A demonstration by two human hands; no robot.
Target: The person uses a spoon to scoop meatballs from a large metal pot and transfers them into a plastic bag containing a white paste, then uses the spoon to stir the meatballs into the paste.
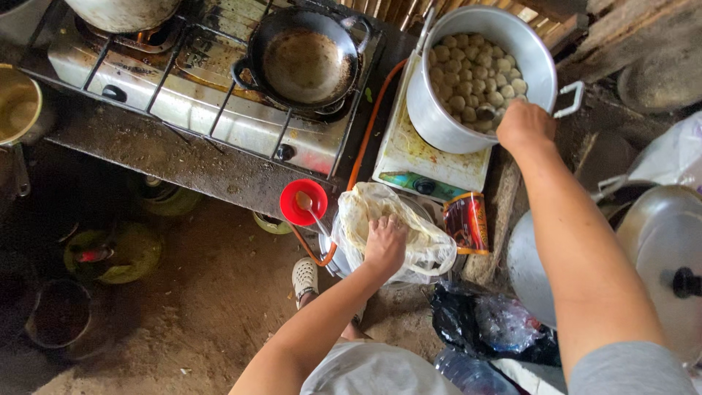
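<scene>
My right hand (524,126) reaches over the near rim of a large metal pot (439,117) filled with pale round balls (475,69); its fingers curl down at the edge, on what looks like a small utensil among the balls. My left hand (385,245) rests on an open clear plastic bag (420,241) below the counter, fingers pressed into its top. What the bag holds is hard to make out. Beside the bag stands a red cup (300,208) with a spoon in it.
A gas stove (190,95) carries a black wok (306,64) and another pot (121,11). An orange hose (365,132) runs down. A red packet (466,221), metal lids (658,249), black bags (475,322) and green gas cylinders (117,252) sit on the dirt floor.
</scene>
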